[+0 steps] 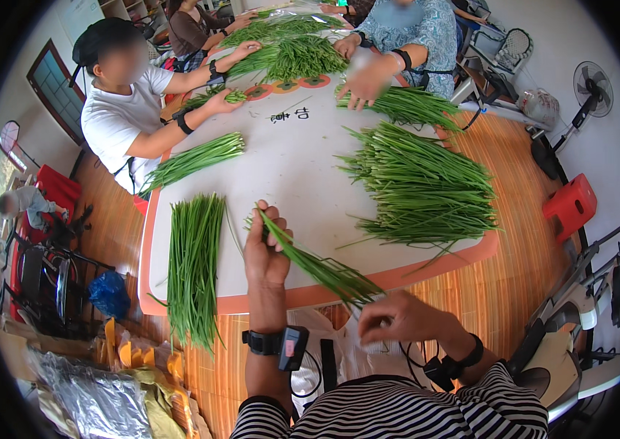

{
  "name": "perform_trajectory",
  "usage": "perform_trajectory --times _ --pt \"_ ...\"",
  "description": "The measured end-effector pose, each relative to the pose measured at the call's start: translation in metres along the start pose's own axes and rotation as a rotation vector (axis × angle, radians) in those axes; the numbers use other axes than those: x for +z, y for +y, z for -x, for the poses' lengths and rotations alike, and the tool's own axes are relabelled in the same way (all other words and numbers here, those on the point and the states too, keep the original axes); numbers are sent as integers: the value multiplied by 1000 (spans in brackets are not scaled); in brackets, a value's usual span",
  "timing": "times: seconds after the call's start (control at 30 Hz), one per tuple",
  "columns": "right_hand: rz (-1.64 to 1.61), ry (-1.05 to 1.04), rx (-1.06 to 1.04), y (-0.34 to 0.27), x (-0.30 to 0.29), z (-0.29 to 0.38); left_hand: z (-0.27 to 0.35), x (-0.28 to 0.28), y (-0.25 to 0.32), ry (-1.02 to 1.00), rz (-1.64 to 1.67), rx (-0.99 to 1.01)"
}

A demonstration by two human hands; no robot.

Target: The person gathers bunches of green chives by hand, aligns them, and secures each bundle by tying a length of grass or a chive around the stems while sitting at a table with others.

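Observation:
My left hand (269,241) is closed around the pale ends of a small bunch of long green stalks, likely garlic chives (323,269), whose leaves slant down to the right over the table's near edge. By the leaf tips is my right hand (398,318), its fingers curled; whether it touches them or holds any, I cannot tell. To the left of my left hand lies a neat stack of the same greens (195,252), its leaf tips hanging past the edge. A large heap of greens (425,186) covers the table's right side.
The white table (299,181) has an orange border. A person in white (129,93) holds greens at the left, beside another bundle (200,156). A person in a patterned top (419,38) reaches in from the far right. A red stool (570,206) stands on the floor at right.

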State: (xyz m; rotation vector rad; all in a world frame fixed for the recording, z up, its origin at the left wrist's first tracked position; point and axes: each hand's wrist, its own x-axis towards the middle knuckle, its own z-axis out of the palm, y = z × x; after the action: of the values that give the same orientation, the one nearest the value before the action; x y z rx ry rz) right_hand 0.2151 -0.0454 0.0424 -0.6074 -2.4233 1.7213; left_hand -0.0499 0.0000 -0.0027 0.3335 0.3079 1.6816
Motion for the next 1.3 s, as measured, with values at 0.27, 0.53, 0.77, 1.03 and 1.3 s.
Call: perform_trajectory --times 0.27,0.53,0.77,1.03,1.3 --pt "417 880 -48 15 -33 -42 15 16 3 -61 -28 -160" --pt "470 1073 -34 25 -30 -62 33 20 -13 -49 -3 -309" --pt "402 1158 -217 0 -32 -82 33 42 -35 66 -422 -260" --pt "130 1056 -194 3 -11 -71 31 37 -30 132 -389 -198" --pt "51 753 -163 -5 -5 -15 23 19 -1 159 -289 -111"
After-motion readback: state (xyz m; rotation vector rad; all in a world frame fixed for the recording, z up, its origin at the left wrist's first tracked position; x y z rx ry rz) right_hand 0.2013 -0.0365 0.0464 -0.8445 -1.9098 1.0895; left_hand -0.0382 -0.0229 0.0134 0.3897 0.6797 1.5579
